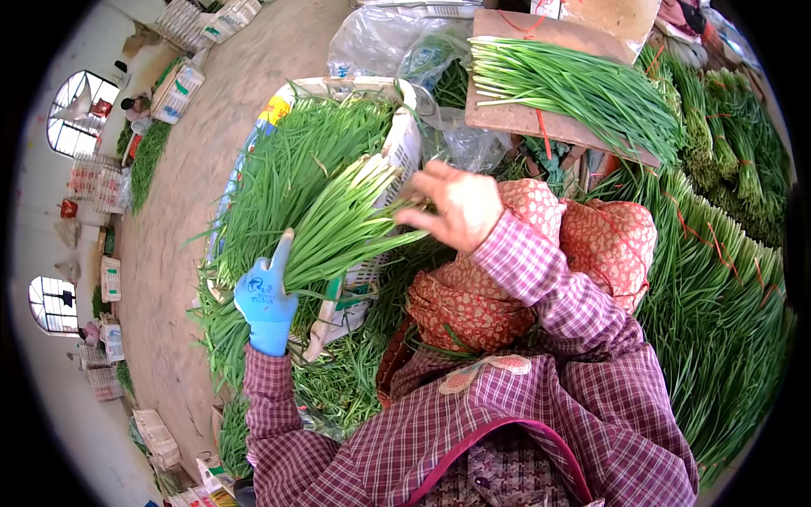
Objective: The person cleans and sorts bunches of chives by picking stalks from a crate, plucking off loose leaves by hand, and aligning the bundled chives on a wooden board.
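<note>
My left hand, in a blue glove, grips a loose bunch of garlic chives near its leafy end, with the index finger stretched along the stalks. The pale stem ends point up and to the right. Bare and slightly blurred, my right hand is raised beside those ends, fingers apart, with nothing visible in it. Under the bunch, a white plastic crate is heaped with more chives. The palm of my left hand is hidden from view.
A neat pile of chives lies on a board at the upper right. Tied chive bundles fill the right side. Clear plastic bags lie behind the crate. Loose leaves cover the ground near my legs.
</note>
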Tool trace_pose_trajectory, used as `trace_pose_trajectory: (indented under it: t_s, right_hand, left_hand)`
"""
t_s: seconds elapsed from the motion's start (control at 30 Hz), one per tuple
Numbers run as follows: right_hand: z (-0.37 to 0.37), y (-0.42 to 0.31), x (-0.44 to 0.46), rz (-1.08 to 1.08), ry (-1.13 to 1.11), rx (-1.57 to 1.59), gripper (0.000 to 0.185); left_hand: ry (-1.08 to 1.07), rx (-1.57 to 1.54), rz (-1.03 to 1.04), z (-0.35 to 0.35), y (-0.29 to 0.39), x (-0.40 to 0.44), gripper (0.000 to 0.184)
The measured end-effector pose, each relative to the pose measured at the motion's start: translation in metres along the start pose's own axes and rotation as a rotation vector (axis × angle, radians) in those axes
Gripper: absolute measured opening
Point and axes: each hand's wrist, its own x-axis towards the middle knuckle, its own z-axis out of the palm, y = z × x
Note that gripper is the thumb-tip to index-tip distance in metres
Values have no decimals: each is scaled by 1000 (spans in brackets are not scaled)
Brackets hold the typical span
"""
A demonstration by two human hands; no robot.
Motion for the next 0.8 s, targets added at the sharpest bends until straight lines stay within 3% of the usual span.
trace_pose_trajectory:
  t_s: [0.3,0.37,0.4,0.5,0.53,0.57,0.6,0.63,0.7,0.8]
  right_hand:
    - [40,0,-1,-211,258,42,17]
    - [48,13,1,-80,233,-55,18]
    - [47,27,4,-116,306,-124,20]
    - [38,68,-1,102,136,-521,14]
    - [30,78,-2,95,109,-478,9]
    - [26,86,-3,87,83,-435,17]
    - [25,79,2,81,168,-373,15]
    - [24,67,7,80,166,-371,15]
    - [22,39,16,8,98,-74,11]
    - [11,3,19,-160,195,-12,13]
  left_hand:
    - [-30,40,33,-4,3,1,102]
    - [-47,41,32,-3,2,0,102]
    - [-31,41,24,0,0,-2,102]
    - [-2,25,-5,5,-12,-8,102]
    - [11,11,-21,6,-14,-10,101]
    - [10,11,-25,5,-14,-10,101]
    - [-3,27,-24,4,-13,-10,101]
    - [-16,43,-22,3,-11,-10,101]
    - [-9,49,-7,-3,-4,-7,101]
    - [-14,51,15,-4,-2,-4,101]
